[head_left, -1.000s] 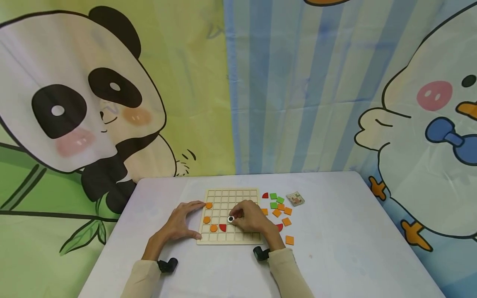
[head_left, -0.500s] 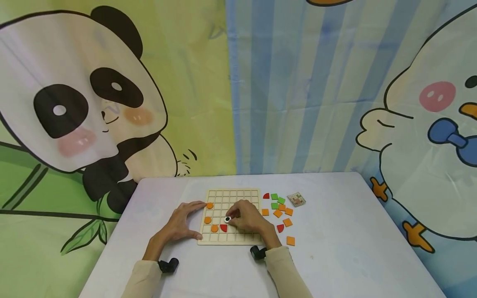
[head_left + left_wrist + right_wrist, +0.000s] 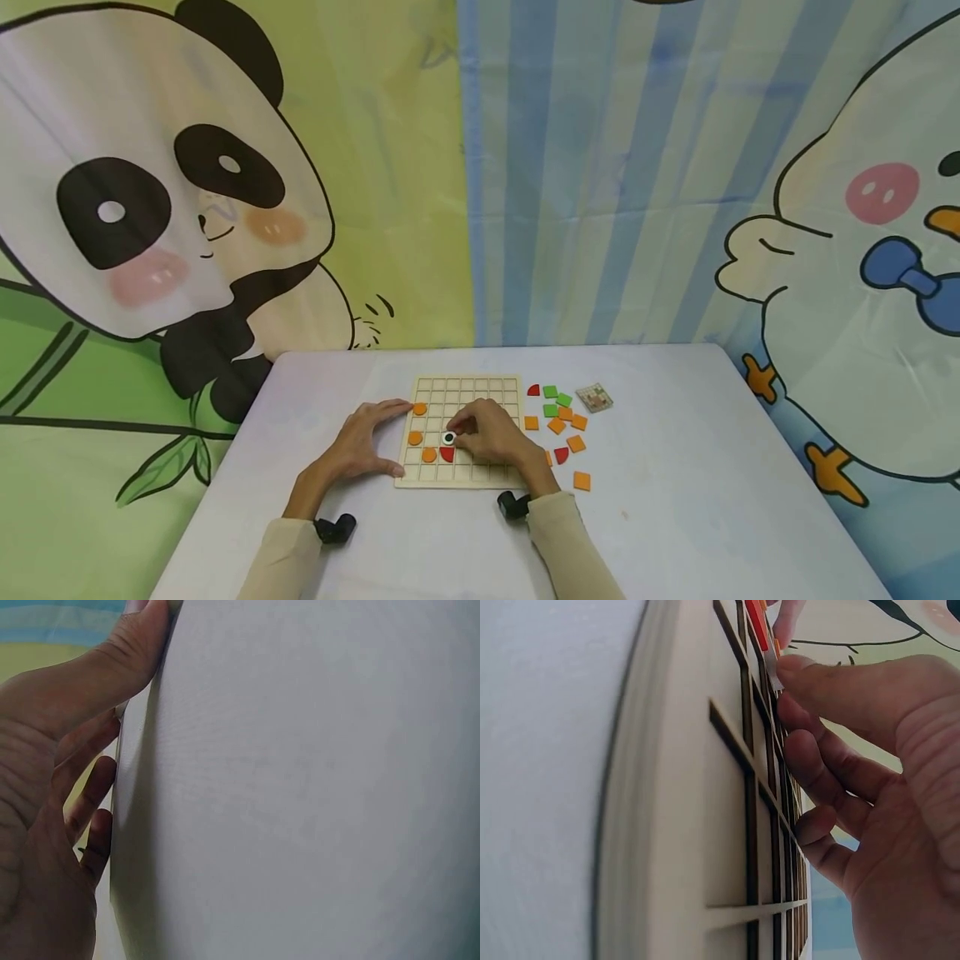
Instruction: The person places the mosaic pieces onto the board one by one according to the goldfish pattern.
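Note:
A pale wooden grid board (image 3: 471,385) lies on the white table. My left hand (image 3: 356,443) touches its left side, thumb at the near corner and fingers farther up the edge, spread apart. My right hand (image 3: 491,432) pinches a small white disc (image 3: 449,438) with a black ring between thumb and fingertips, down at the board. Just below the disc sits a red quarter-round piece (image 3: 447,454), beside an orange disc (image 3: 429,455). Two more orange discs stand in the left column. In the right wrist view, the thumb (image 3: 802,671) meets the white piece beside the red one.
Right of the board lie loose orange squares (image 3: 575,443), green squares (image 3: 551,411) and red quarter-round pieces (image 3: 561,456). A small patterned card (image 3: 595,397) rests beyond them. A printed cloth with a panda (image 3: 195,192) hangs behind the table's far edge.
The right hand has slid left over the board with the white disc, which now stands just above the red piece. The left hand keeps its place at the board's edge.

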The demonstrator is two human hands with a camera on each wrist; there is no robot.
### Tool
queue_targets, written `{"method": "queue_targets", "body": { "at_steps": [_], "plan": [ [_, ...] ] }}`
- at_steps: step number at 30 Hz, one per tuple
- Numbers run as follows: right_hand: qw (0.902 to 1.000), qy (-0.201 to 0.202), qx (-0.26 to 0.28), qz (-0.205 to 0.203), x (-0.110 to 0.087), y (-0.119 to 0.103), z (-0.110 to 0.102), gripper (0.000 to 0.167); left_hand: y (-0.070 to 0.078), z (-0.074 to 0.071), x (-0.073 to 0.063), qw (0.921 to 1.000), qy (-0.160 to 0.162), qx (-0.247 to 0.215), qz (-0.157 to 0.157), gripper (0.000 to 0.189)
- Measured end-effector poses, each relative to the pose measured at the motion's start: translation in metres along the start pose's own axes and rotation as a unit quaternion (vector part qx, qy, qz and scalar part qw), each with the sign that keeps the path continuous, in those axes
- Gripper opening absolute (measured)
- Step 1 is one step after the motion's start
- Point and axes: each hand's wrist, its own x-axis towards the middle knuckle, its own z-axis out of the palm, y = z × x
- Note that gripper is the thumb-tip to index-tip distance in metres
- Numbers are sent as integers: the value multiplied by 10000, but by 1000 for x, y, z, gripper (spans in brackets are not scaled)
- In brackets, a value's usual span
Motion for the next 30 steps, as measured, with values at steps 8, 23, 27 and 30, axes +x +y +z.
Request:
{"method": "queue_targets", "body": {
  "at_steps": [8,23,27,30],
  "plan": [
    [10000,39,-72,-37,2,-1,3,9,1,-1,-1,10000,-30,-6,14,116],
    [9998,203,36,-44,-8,-4,-22,13,0,0,0,10000,4,45,9,117],
    [9997,243,-61,-76,-17,-1,-42,14,-2,0,0,10000,28,50,16,118],
    [9995,260,-134,79,-27,3,-57,14,-2,1,2,10000,69,17,60,118]
  ]
}}
